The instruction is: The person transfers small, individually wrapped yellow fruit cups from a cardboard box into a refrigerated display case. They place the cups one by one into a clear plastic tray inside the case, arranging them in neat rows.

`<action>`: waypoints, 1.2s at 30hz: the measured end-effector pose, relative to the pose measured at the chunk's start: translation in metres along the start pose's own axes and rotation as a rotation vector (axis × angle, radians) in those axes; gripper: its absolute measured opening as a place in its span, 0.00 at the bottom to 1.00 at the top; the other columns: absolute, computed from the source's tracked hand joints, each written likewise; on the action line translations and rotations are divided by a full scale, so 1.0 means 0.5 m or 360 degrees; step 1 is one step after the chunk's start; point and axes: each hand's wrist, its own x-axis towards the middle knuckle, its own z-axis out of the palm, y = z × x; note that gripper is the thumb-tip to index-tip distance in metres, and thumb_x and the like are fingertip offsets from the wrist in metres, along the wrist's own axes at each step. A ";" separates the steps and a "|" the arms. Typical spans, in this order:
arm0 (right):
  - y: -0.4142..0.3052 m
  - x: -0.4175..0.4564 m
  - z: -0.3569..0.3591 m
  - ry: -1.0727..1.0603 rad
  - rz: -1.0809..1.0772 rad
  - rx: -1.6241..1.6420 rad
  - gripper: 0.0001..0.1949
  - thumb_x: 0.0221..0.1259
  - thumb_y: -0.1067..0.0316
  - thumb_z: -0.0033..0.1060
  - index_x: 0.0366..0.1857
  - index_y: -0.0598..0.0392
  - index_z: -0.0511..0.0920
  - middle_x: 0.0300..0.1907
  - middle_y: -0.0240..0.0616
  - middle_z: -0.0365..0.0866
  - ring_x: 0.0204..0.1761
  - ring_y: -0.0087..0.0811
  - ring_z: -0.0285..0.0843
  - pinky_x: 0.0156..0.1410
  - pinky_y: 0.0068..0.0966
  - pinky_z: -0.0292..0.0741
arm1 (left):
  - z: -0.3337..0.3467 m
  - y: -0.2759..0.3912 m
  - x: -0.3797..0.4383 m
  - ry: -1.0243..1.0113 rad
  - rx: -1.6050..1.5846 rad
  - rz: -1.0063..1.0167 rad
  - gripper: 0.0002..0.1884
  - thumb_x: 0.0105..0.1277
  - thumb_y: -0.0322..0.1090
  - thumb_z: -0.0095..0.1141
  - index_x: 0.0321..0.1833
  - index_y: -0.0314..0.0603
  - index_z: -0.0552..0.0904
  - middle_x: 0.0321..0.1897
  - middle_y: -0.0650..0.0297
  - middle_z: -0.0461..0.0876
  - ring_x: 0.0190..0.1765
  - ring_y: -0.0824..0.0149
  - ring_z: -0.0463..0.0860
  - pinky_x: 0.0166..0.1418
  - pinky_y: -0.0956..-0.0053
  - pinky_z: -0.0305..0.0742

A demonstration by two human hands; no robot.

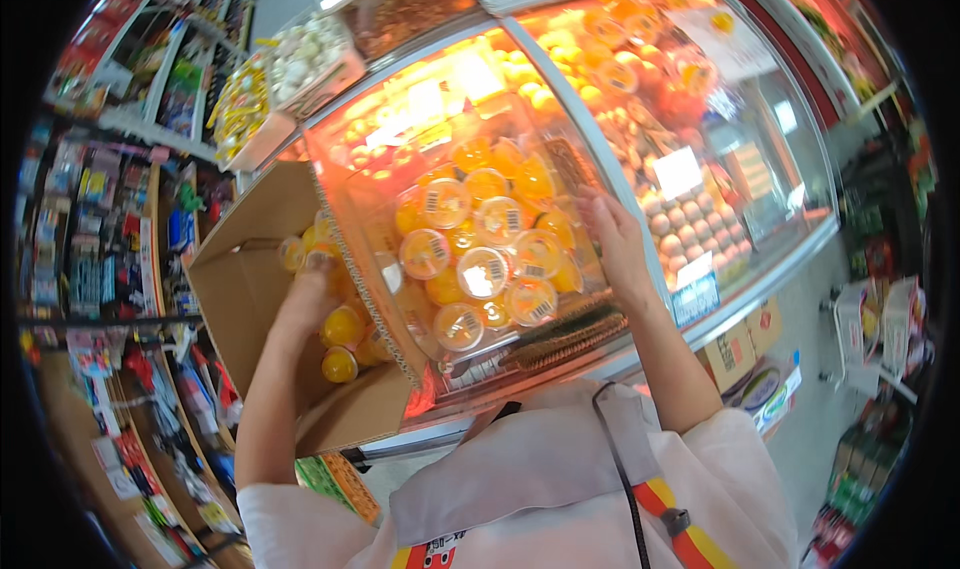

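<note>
A cardboard box stands open and tilted on the left, with orange jelly-like cups inside. My left hand reaches into it among the cups; its fingers are blurred and partly hidden, so its grip is unclear. Right of the box, a clear plastic bin holds a heap of similar orange cups with transparent lids, several bearing barcodes. My right hand is at the bin's right side, fingers extended and nothing visible in them. I cannot tell whether it touches the bin wall.
Beneath the bin is a lit display case with a metal frame. Brown eggs show on the right. Wicker baskets lie near the bin's front. Stocked shelves line the left; trays of wrapped goods stand at the back.
</note>
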 end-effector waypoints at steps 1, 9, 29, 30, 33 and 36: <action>0.002 -0.001 -0.020 0.0042 0.0104 0.0216 0.20 0.72 0.58 0.47 0.57 0.63 0.74 0.46 0.40 0.81 0.47 0.26 0.78 0.52 0.23 0.76 | -0.054 0.021 -0.015 0.0011 0.0126 0.0039 0.31 0.48 0.28 0.68 0.58 0.37 0.72 0.56 0.45 0.71 0.56 0.46 0.76 0.60 0.61 0.73; 0.010 -0.059 -0.159 0.0337 0.0178 0.0072 0.20 0.74 0.55 0.43 0.55 0.61 0.75 0.45 0.39 0.80 0.45 0.26 0.79 0.51 0.23 0.76 | -0.282 0.330 -0.152 0.0353 -0.1405 0.0305 0.29 0.54 0.23 0.65 0.60 0.38 0.69 0.52 0.63 0.74 0.50 0.71 0.78 0.52 0.75 0.77; 0.033 -0.125 -0.143 0.0104 0.0103 -0.0051 0.13 0.71 0.66 0.49 0.52 0.60 0.77 0.40 0.34 0.82 0.39 0.22 0.79 0.45 0.20 0.76 | -0.008 0.584 -0.137 -0.0386 -0.1336 0.0580 0.30 0.68 0.26 0.52 0.72 0.37 0.59 0.64 0.50 0.69 0.64 0.59 0.73 0.67 0.66 0.69; 0.029 -0.126 -0.139 0.0091 0.0072 -0.0165 0.13 0.69 0.68 0.51 0.52 0.59 0.77 0.41 0.36 0.82 0.41 0.25 0.79 0.47 0.22 0.76 | -0.073 0.561 -0.155 -0.0489 -0.1309 0.0741 0.27 0.67 0.27 0.53 0.69 0.36 0.63 0.58 0.51 0.74 0.60 0.59 0.76 0.63 0.67 0.72; 0.015 -0.129 -0.120 0.0044 -0.0223 -0.0610 0.14 0.63 0.72 0.57 0.52 0.58 0.77 0.46 0.39 0.80 0.47 0.33 0.78 0.53 0.28 0.75 | -0.225 0.431 -0.199 -0.0448 -0.1477 0.1086 0.19 0.70 0.30 0.50 0.62 0.32 0.71 0.52 0.52 0.80 0.53 0.61 0.81 0.59 0.69 0.75; -0.011 -0.141 -0.081 -0.0029 -0.0805 -0.1106 0.16 0.57 0.75 0.60 0.51 0.57 0.77 0.52 0.43 0.76 0.55 0.42 0.73 0.59 0.34 0.71 | -0.285 0.291 -0.204 0.0381 -0.1601 0.0454 0.16 0.70 0.33 0.52 0.56 0.33 0.75 0.48 0.55 0.81 0.51 0.64 0.81 0.55 0.71 0.75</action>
